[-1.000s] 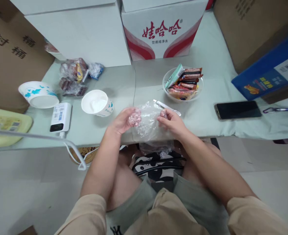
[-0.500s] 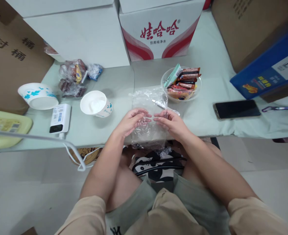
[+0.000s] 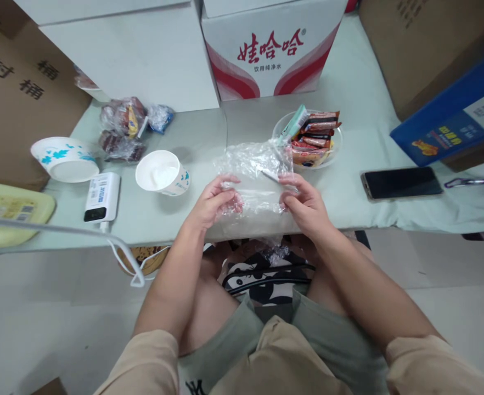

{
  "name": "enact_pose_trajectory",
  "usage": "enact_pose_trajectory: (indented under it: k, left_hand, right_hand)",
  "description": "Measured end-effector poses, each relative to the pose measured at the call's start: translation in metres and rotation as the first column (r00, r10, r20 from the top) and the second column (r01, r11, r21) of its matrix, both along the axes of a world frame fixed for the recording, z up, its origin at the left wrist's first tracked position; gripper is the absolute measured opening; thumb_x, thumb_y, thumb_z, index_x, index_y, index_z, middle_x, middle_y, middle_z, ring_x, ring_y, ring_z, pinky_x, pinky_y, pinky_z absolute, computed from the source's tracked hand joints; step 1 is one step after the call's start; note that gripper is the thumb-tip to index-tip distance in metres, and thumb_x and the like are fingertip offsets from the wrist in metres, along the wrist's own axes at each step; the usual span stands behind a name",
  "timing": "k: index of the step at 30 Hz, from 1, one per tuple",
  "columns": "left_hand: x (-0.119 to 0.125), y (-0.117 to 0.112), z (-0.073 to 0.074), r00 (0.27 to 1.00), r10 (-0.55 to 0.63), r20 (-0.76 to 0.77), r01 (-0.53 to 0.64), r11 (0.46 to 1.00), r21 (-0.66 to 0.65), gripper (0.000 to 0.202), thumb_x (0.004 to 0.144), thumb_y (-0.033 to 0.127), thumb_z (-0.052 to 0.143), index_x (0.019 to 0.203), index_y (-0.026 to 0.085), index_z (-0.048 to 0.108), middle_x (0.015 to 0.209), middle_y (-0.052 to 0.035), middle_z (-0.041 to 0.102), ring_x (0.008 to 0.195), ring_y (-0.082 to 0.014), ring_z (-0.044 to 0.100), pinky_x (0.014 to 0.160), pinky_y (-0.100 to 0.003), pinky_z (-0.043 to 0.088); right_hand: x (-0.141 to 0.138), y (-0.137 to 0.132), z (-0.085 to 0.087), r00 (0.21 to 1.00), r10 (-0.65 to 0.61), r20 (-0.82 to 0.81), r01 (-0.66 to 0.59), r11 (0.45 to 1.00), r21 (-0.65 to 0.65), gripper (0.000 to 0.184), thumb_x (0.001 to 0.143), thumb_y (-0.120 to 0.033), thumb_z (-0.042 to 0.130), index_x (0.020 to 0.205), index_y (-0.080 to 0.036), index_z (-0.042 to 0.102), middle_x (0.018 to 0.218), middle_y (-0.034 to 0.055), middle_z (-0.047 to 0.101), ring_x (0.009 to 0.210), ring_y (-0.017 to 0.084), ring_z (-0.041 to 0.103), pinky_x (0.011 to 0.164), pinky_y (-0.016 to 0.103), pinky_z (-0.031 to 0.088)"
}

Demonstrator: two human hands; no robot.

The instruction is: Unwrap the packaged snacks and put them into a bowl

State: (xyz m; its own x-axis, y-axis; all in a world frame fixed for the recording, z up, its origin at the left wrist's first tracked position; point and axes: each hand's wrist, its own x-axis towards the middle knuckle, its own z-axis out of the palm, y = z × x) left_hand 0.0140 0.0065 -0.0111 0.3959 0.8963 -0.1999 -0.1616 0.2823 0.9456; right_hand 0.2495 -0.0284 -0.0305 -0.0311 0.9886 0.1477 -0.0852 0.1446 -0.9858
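Observation:
A thin, crinkled clear plastic bag [image 3: 255, 192] spans the gap between my two hands at the table's front edge. My left hand [image 3: 216, 202] pinches its left side, fingers curled over the film. On the right side, my right hand [image 3: 304, 202] grips the bag between thumb and fingers. A slim white pen-like object with a grey tip [image 3: 270, 176] shows through or beside the film, close to my right fingers. Just behind my right hand stands a clear round bowl [image 3: 337, 149] of wrapped snacks [image 3: 316, 141].
To the left stand a white paper cup [image 3: 162, 172], a tilted paper bowl [image 3: 64, 160], a power bank [image 3: 102, 197] with a cable, and bagged snacks [image 3: 122, 129]. A phone [image 3: 402, 182] and a pen [image 3: 474, 182] lie right. Cartons [image 3: 273, 60] line the back.
My hands have moved apart, and the plastic bag is now spread wider between them. Both hands have closed on its sides. The surrounding objects have stayed in place.

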Motion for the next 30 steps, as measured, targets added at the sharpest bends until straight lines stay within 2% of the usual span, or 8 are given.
enact_pose_trajectory:
  k: [4, 7, 12, 16, 21, 24, 26, 30]
  left_hand:
    - [0.005, 0.006, -0.006, 0.993, 0.114, -0.037, -0.115, 0.993, -0.016, 0.021, 0.071, 0.023, 0.078, 0.085, 0.019, 0.063, 0.071, 0.0013, 0.067, 0.062, -0.0112, 0.064, 0.061, -0.024, 0.052]
    - [0.006, 0.012, -0.008, 0.979, 0.161, -0.128, -0.164, 0.986, -0.010, 0.009, 0.072, 0.018, 0.073, 0.076, 0.017, 0.065, 0.075, 0.0000, 0.067, 0.065, -0.0102, 0.062, 0.062, -0.022, 0.051]
    - [0.000, 0.014, -0.009, 0.967, 0.124, -0.222, -0.131, 0.991, -0.018, 0.013, 0.073, 0.019, 0.068, 0.086, 0.019, 0.070, 0.085, -0.0007, 0.070, 0.070, -0.0113, 0.063, 0.062, -0.022, 0.048]
    - [-0.007, 0.013, -0.006, 0.978, 0.079, -0.195, -0.085, 0.996, -0.021, 0.024, 0.066, 0.015, 0.065, 0.089, 0.018, 0.072, 0.093, -0.0012, 0.070, 0.077, -0.0119, 0.063, 0.072, -0.024, 0.050]
    - [-0.009, 0.013, -0.005, 0.987, 0.045, -0.155, -0.048, 0.999, -0.016, 0.022, 0.070, 0.029, 0.067, 0.085, 0.014, 0.072, 0.088, -0.0053, 0.069, 0.076, -0.0147, 0.061, 0.070, -0.026, 0.050]
    - [-0.006, 0.013, -0.008, 0.956, 0.115, -0.268, -0.087, 0.990, 0.113, 0.024, 0.065, 0.024, 0.078, 0.084, 0.017, 0.065, 0.086, -0.0012, 0.066, 0.069, -0.0099, 0.056, 0.064, -0.022, 0.046]
    - [-0.005, 0.011, -0.009, 0.969, 0.117, -0.218, -0.084, 0.985, 0.153, 0.034, 0.061, 0.018, 0.082, 0.087, 0.018, 0.061, 0.089, 0.0005, 0.065, 0.068, -0.0080, 0.057, 0.064, -0.021, 0.046]
    - [-0.008, 0.005, -0.003, 0.999, 0.046, 0.010, -0.047, 0.993, 0.106, 0.052, 0.059, 0.019, 0.086, 0.099, 0.024, 0.053, 0.084, 0.0043, 0.063, 0.071, -0.0093, 0.063, 0.068, -0.022, 0.051]
  right_hand:
    - [0.005, 0.004, -0.006, 0.981, -0.112, 0.158, 0.098, 0.990, 0.098, 0.011, 0.086, -0.024, 0.060, 0.080, -0.027, 0.069, 0.117, 0.0042, 0.062, 0.107, 0.022, 0.063, 0.084, 0.041, 0.057]
    - [0.008, 0.002, -0.003, 0.943, -0.188, 0.274, 0.147, 0.976, 0.163, 0.027, 0.080, -0.014, 0.056, 0.099, -0.028, 0.068, 0.127, 0.0048, 0.063, 0.127, 0.026, 0.057, 0.104, 0.050, 0.048]
    - [0.008, -0.009, 0.008, 0.939, 0.052, 0.340, -0.126, 0.972, 0.198, 0.058, 0.078, -0.011, 0.049, 0.133, -0.029, 0.050, 0.121, 0.0051, 0.070, 0.113, 0.025, 0.068, 0.105, 0.052, 0.045]
    - [0.007, -0.007, 0.004, 0.798, 0.148, 0.584, -0.267, 0.956, 0.124, 0.038, 0.084, -0.016, 0.050, 0.118, -0.026, 0.063, 0.091, 0.0032, 0.077, 0.099, 0.027, 0.070, 0.102, 0.053, 0.042]
    - [0.005, -0.003, -0.006, 0.655, 0.137, 0.743, -0.282, 0.957, 0.072, 0.019, 0.085, -0.023, 0.057, 0.100, -0.026, 0.069, 0.090, 0.0046, 0.077, 0.094, 0.027, 0.068, 0.104, 0.053, 0.039]
    - [0.005, -0.005, -0.004, 0.706, 0.073, 0.704, -0.218, 0.969, 0.118, 0.014, 0.086, -0.023, 0.057, 0.093, -0.026, 0.068, 0.090, 0.0043, 0.076, 0.091, 0.026, 0.068, 0.106, 0.054, 0.038]
    - [0.004, -0.005, -0.003, 0.795, -0.030, 0.606, -0.082, 0.984, 0.156, 0.014, 0.086, -0.026, 0.060, 0.099, -0.027, 0.066, 0.100, 0.0062, 0.075, 0.100, 0.027, 0.067, 0.104, 0.052, 0.042]
    - [-0.001, -0.003, -0.003, 0.965, -0.041, 0.260, 0.031, 0.999, 0.042, 0.053, 0.076, -0.036, 0.074, 0.125, -0.028, 0.053, 0.134, 0.0110, 0.063, 0.126, 0.027, 0.059, 0.105, 0.046, 0.046]
